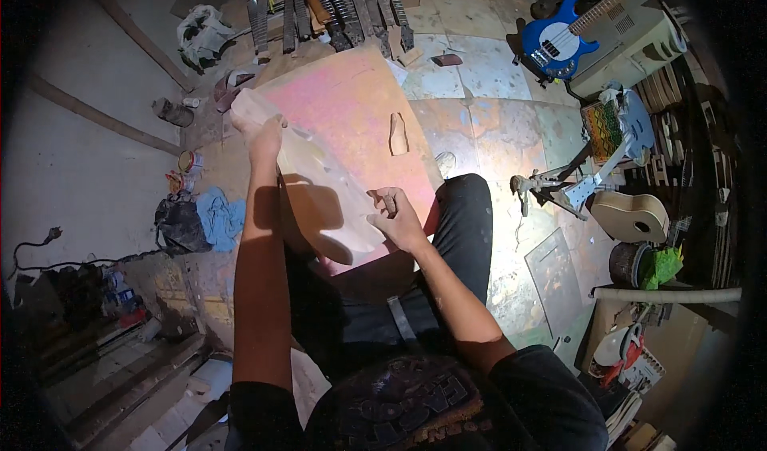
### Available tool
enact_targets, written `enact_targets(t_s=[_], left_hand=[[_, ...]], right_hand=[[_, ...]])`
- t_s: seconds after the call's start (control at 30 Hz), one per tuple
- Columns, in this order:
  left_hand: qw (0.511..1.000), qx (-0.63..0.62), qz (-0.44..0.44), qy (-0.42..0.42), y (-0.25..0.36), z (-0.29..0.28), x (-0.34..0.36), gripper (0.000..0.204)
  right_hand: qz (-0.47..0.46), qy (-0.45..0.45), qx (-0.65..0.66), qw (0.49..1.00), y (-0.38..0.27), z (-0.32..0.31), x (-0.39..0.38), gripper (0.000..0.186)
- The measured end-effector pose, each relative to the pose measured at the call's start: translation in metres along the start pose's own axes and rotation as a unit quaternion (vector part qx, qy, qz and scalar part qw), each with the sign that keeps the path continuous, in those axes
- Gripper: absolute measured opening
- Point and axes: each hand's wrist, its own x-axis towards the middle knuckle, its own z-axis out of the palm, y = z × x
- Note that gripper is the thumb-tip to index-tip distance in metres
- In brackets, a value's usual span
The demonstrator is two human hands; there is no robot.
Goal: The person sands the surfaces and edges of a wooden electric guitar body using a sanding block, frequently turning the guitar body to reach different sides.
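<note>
A pale, thin sheet [342, 203] lies slanting over a pink-dusted tan board [335, 83] across my lap. My left hand [265, 138] is closed on the sheet's upper left end. My right hand [398, 218] has its fingers curled at the sheet's lower right edge, gripping it. Shadows of my hands fall on the sheet. A small tan cut-out piece [399, 135] lies on the board to the right, above my right hand.
Several files and tools [343, 19] lie beyond the board. A blue bass guitar [559, 43], a stand [563, 187] and an acoustic guitar [627, 215] are at the right. Blue cloth [220, 215] and cans [189, 162] sit at the left.
</note>
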Motion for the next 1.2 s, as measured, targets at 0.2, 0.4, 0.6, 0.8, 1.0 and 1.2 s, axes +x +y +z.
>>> enact_targets(t_s=[0.2,0.4,0.6,0.8,1.0,1.2], left_hand=[[0.997,0.036,0.024,0.057,0.014,-0.007,-0.015,0.091],[1.0,0.003,0.01,0.005,0.007,0.006,-0.011,0.093],[0.991,0.113,0.036,-0.065,-0.12,-0.011,0.071,0.023],[0.98,0.179,0.082,-0.019,-0.157,-0.06,0.107,0.028],[0.955,0.242,0.022,-0.17,-0.055,-0.013,0.033,0.036],[0.967,0.245,0.04,-0.056,-0.098,-0.081,0.064,0.041]], right_hand=[[0.089,0.069,0.053,0.992,0.001,-0.003,-0.001,0.047],[-0.009,0.004,-0.018,1.0,0.009,-0.006,-0.001,0.058],[0.001,-0.025,-0.019,1.0,0.009,0.001,-0.002,0.048],[-0.006,-0.027,-0.061,0.998,-0.013,0.027,-0.002,0.036],[0.021,0.128,-0.023,0.991,0.017,0.002,-0.007,0.027],[0.142,0.09,0.086,0.982,-0.035,0.007,-0.013,0.025]])
